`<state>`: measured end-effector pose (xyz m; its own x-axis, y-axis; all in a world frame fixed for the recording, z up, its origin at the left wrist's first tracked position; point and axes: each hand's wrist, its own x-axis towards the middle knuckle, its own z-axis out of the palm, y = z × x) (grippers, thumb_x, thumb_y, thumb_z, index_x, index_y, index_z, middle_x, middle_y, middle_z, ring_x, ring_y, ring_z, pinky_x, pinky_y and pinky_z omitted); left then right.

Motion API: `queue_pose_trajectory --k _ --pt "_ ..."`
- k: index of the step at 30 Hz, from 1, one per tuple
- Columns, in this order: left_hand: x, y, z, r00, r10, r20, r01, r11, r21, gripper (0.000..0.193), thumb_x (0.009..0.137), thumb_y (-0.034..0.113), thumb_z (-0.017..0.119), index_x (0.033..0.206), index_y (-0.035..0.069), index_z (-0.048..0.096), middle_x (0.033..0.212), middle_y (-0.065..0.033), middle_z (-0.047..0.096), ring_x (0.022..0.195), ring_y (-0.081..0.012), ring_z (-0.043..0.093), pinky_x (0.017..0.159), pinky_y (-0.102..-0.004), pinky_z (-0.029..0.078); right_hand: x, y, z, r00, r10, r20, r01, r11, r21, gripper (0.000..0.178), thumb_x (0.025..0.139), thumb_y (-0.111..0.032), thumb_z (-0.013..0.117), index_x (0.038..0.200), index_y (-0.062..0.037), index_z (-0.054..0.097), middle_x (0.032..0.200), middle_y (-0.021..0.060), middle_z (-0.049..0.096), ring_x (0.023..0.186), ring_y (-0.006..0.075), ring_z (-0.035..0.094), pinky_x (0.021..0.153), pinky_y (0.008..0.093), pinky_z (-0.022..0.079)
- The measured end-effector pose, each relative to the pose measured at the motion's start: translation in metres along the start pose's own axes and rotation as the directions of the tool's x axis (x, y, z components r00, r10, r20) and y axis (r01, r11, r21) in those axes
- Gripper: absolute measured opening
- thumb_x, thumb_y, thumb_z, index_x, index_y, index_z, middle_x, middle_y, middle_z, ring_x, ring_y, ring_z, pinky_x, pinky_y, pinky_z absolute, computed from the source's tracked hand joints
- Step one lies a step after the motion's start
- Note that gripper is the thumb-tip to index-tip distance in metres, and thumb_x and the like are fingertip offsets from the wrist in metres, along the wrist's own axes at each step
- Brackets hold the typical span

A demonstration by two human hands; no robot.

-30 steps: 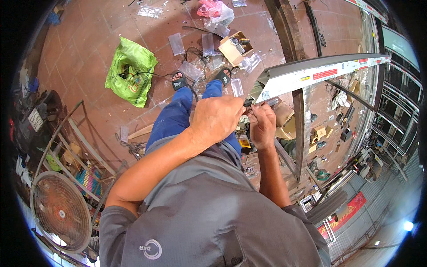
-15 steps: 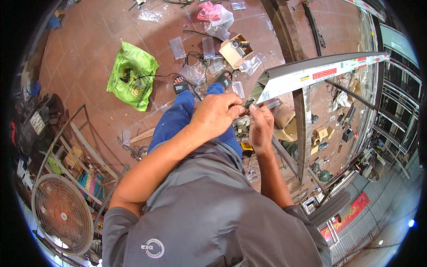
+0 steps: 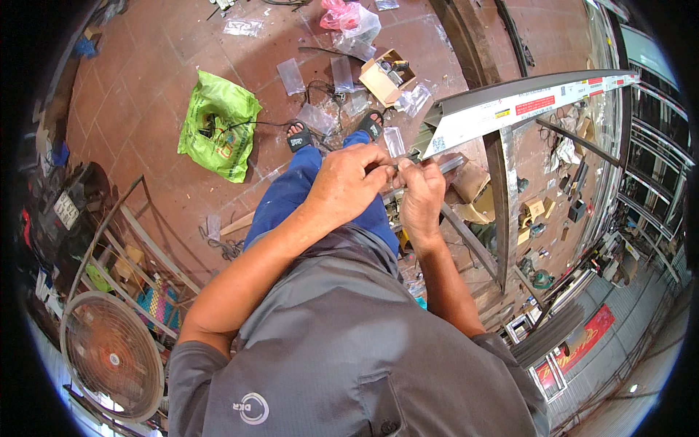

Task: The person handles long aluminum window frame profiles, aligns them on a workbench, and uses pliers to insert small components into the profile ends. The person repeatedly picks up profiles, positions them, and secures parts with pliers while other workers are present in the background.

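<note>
In front of my waist, my left hand is closed in a pinch, thumb against curled fingers. My right hand is pinched too, its fingertips almost meeting the left ones. A small dark piece seems to be between the fingertips, too covered to make out. Just beyond the right fingers lies the cut, hollow end of a long grey metal profile, its side covered with white printed film. That profile runs off to the right, raised above the floor.
Dark metal bars of a stand rise under the profile. A green plastic bag, an open cardboard box, clear plastic sleeves and cables lie on the tiled floor. A round fan stands at lower left beside a metal frame.
My hands have come closer together, and the right fingertips have shifted slightly left, off the profile's end. The dark piece visible between them before is now mostly covered.
</note>
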<state>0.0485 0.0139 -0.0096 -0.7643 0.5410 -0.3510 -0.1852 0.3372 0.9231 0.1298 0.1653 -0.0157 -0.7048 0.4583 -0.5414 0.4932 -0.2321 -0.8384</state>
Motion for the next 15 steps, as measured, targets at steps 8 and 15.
queue_pose_trajectory --k 8,15 --pt "0.005 -0.020 0.004 0.946 -0.254 0.203 0.299 0.926 -0.233 0.018 0.098 0.020 0.068 0.094 0.003 0.074 0.078 0.0008 0.067 0.067 -0.0063 0.055 0.060 -0.0266 0.043 -0.004 0.001 0.002 1.000 -0.006 -0.007 0.007 0.997 0.080 0.009 0.097 -0.009 0.066 0.092 -0.0044 0.061 0.082 0.0022 0.064 0.075 0.0095 0.057 0.072 0.0273 0.046" --pt "0.001 -0.008 0.001 0.992 -0.114 0.045 0.121 0.974 -0.192 0.016 0.098 0.017 0.068 0.097 0.001 0.072 0.080 -0.0021 0.067 0.075 -0.0129 0.063 0.068 -0.0295 0.049 -0.003 -0.004 -0.002 0.992 0.046 0.119 -0.082 0.945 0.317 0.023 0.103 -0.022 0.064 0.103 0.0015 0.067 0.091 0.0085 0.069 0.086 0.0156 0.063 0.082 0.0320 0.049"
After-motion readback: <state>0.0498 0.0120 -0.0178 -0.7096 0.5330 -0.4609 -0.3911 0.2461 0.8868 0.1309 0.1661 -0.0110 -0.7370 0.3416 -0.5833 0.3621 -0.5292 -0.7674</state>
